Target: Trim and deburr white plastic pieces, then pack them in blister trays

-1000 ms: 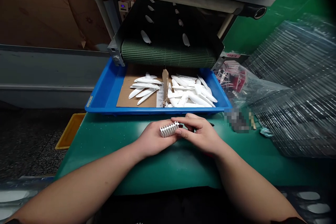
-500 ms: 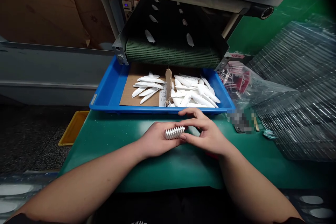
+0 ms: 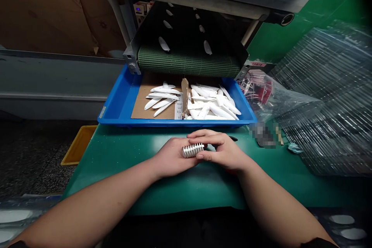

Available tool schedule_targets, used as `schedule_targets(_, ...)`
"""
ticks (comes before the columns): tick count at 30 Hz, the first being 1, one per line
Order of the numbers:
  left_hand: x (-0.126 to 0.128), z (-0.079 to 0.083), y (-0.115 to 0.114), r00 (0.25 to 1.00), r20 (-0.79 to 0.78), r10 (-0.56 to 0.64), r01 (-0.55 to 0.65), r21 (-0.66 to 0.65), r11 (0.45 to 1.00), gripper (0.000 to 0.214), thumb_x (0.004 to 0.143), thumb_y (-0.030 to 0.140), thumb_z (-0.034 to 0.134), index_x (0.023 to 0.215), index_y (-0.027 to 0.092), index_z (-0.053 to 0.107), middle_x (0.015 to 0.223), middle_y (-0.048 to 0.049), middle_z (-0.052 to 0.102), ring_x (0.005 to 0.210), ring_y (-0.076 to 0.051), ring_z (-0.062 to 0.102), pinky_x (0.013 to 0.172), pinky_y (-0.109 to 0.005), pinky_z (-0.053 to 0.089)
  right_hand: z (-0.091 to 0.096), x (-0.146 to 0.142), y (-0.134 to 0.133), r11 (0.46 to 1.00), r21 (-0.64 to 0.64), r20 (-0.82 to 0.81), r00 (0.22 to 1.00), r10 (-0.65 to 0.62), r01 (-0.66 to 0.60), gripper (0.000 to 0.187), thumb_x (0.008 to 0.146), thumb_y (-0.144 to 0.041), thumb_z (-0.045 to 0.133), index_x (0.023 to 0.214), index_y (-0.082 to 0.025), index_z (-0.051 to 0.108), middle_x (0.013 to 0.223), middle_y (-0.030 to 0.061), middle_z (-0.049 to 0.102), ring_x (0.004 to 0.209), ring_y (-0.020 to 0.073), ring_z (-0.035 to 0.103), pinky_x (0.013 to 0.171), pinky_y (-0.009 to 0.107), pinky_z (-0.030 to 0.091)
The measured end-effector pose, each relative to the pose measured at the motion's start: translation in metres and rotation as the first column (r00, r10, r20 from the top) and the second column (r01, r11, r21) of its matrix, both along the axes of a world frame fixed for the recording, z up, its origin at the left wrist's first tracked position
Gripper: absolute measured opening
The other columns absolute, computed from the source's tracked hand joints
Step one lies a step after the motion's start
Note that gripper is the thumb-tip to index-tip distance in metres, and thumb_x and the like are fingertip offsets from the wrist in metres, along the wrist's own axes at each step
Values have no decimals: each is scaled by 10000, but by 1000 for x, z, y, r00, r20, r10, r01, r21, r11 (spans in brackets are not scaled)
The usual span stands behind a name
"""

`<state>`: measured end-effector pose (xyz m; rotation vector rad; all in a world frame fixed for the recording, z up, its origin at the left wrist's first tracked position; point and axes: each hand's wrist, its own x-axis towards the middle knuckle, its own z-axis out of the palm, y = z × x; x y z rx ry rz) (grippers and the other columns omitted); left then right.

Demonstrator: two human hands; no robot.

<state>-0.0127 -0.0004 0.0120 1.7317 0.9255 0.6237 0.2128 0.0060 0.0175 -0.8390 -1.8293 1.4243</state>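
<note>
A stack of thin white curved plastic pieces (image 3: 193, 150) is held between my hands over the green table. My left hand (image 3: 172, 158) wraps round its left side, with the edges of the pieces facing up. My right hand (image 3: 222, 149) closes on the right end, thumb in front and fingers behind, overlapping the left hand. Palms and lower parts of the stack are hidden. Beyond the hands stands a blue tray (image 3: 174, 123) with loose long white pieces, a small pile on the left (image 3: 162, 96) and a larger one on the right (image 3: 213, 102).
A cardboard divider (image 3: 185, 97) splits the tray. Above it ends a green conveyor belt (image 3: 187, 62) carrying white pieces in two rows. At right are a clear bag with red and white bits (image 3: 261, 89) and stacked clear plastic trays (image 3: 325, 100). A yellow bin (image 3: 78, 145) is lower left.
My right hand's raised fingers have come down over the stack and the left hand. The stack stays in nearly the same place. The view has shifted slightly.
</note>
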Motion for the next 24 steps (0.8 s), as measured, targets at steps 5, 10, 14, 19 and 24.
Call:
schedule_targets(5,0,0,0,999,42,-8,9,-19,1000,247,871,365,770,1018,170,806,897,-32,770,794,-196,678,671,-256,465,-3,-3,-1,1000,-11,4,1000,-9,9,391,888,-395,888,1271,-353,825,1406,82,720,1329,295,662,1148,486,532)
schedule_targets(10,-2,-2,1,997,72,-10,14,-62,998,280,879,413,796,1020,172,815,915,-46,793,815,-219,716,691,-279,506,15,4,3,998,-15,40,997,-68,69,354,922,-511,830,1213,-312,847,1330,85,767,1266,305,699,1097,480,561)
schedule_targets(14,-2,-6,2,991,123,52,-32,-159,987,456,827,424,864,1233,222,811,1210,-80,822,1115,-295,769,966,-372,589,41,21,22,864,122,132,855,-502,489,363,982,-564,727,1087,-239,852,1095,87,826,1086,288,754,1015,453,581)
schedule_targets(19,-1,-11,2,989,142,50,-27,-156,987,436,825,409,861,1213,215,818,1220,-89,823,1131,-310,775,1012,-408,599,54,24,73,840,400,661,519,-542,368,340,1010,-451,660,1249,-242,784,1214,59,801,1072,238,737,921,340,557)
schedule_targets(24,-1,-12,1,992,125,24,-10,-113,994,401,839,404,846,1190,213,821,1184,-68,828,1104,-298,775,983,-376,600,41,3,119,855,430,806,303,-508,289,381,943,-440,709,1218,-186,781,1073,145,802,1072,348,711,926,418,514)
